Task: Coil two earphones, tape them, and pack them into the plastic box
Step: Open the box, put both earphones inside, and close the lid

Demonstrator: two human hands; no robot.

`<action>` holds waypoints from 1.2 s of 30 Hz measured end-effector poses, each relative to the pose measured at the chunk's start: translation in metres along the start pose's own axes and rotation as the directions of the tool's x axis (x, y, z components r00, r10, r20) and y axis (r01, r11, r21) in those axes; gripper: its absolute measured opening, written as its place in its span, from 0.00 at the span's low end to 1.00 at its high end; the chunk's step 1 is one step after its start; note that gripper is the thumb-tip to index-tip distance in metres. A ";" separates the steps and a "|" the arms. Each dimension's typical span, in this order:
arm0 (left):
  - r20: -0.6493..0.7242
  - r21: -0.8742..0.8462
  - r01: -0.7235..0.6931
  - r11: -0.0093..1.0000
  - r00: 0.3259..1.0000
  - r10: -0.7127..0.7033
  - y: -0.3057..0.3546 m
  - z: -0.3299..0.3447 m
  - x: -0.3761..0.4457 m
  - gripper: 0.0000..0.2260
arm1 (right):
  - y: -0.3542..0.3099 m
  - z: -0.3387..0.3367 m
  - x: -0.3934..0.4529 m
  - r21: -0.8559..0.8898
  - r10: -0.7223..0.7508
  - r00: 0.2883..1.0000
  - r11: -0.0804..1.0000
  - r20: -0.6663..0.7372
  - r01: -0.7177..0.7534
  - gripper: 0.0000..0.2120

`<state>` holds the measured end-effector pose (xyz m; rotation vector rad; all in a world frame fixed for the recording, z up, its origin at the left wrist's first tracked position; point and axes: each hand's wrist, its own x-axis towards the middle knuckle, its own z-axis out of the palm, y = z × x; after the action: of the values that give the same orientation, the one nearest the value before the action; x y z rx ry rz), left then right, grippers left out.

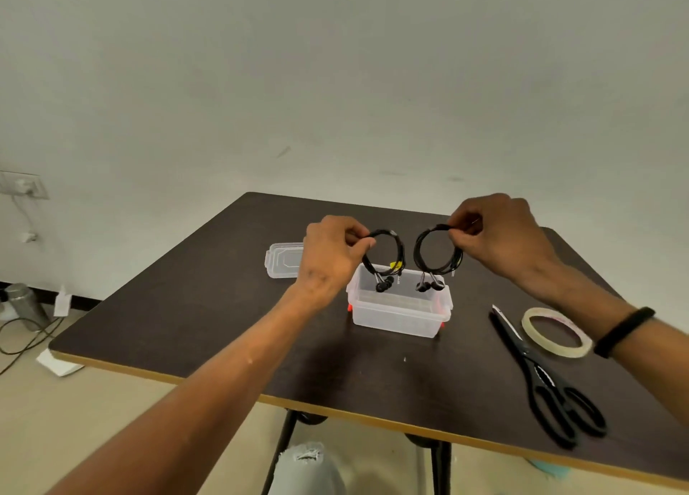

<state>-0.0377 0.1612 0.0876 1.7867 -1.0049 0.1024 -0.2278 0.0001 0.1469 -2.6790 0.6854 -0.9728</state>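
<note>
My left hand (332, 254) pinches the top of a coiled black earphone (387, 257) that carries a yellow tape tab. My right hand (496, 233) pinches the top of a second coiled black earphone (434, 252). Both coils hang upright, side by side, over the open clear plastic box (399, 317) in the middle of the dark table. Their earbuds dangle just inside the box's rim. The box's clear lid (281, 259) lies flat on the table, behind my left hand.
Black scissors (548, 379) lie at the right near the table's front edge (373, 416). A roll of clear tape (557, 332) rests beside them, under my right forearm. A metal bottle (22, 304) and cables sit on the floor at the left.
</note>
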 end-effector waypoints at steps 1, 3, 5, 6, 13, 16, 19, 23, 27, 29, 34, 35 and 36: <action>0.023 0.008 0.028 1.000 0.999 -0.028 -0.003 0.000 0.000 0.05 | 0.002 0.005 -0.001 0.013 0.010 1.000 1.000 0.018 -0.010 0.04; 0.072 0.041 0.076 0.996 0.994 -0.079 -0.008 0.000 0.000 0.04 | 0.006 0.016 -0.002 0.025 0.023 0.997 0.999 0.067 -0.025 0.04; 0.132 0.096 0.094 0.991 0.986 -0.106 -0.010 0.001 -0.001 0.04 | 0.009 0.025 -0.002 0.018 0.041 0.990 0.999 0.135 -0.044 0.04; 0.161 0.125 0.090 0.988 0.981 -0.110 -0.010 0.001 -0.001 0.04 | 0.009 0.029 -0.003 0.012 0.053 0.984 0.998 0.171 -0.056 0.04; 0.237 0.348 0.015 0.937 0.966 -0.103 -0.012 0.013 0.007 0.04 | 0.012 0.051 0.000 -0.060 0.086 0.941 0.996 0.328 -0.070 0.04; 0.240 0.389 -0.013 0.921 0.967 -0.087 -0.016 0.017 0.007 0.04 | 0.010 0.058 0.000 -0.123 0.077 0.930 0.992 0.359 -0.034 0.05; 0.255 0.380 -0.018 0.925 0.963 -0.087 -0.021 0.020 0.007 0.06 | 0.010 0.062 0.001 -0.185 0.074 0.920 0.983 0.385 -0.001 0.05; 0.288 0.435 -0.063 0.898 0.955 -0.072 -0.025 0.024 0.007 0.09 | 0.008 0.068 0.002 -0.233 0.026 0.899 0.969 0.438 0.086 0.05; 0.340 0.542 -0.174 0.822 0.940 -0.025 -0.022 0.026 0.004 0.10 | 0.004 0.071 -0.001 -0.328 -0.053 0.875 0.914 0.482 0.236 0.04; 0.338 0.556 -0.185 0.810 0.941 -0.017 -0.021 0.027 0.005 0.10 | 0.000 0.072 0.001 -0.334 -0.036 0.854 0.911 0.519 0.242 0.05; 0.249 0.281 -0.047 0.959 0.968 -0.025 -0.029 0.013 0.012 0.11 | -0.023 0.073 0.026 -0.160 0.051 0.896 0.987 0.442 0.023 0.04; 0.179 0.243 0.019 0.970 0.982 -0.064 -0.035 0.004 0.017 0.11 | -0.029 0.076 0.034 -0.091 0.036 0.919 0.996 0.392 -0.001 0.04; 0.102 0.263 0.091 0.960 0.987 -0.122 -0.044 -0.007 0.023 0.12 | -0.034 0.082 0.042 -0.023 0.025 0.939 1.000 0.344 -0.019 0.04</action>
<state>0.0089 0.1581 0.0702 2.1023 -1.0119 0.0636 -0.1341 0.0122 0.1198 -2.7485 0.6472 -0.4698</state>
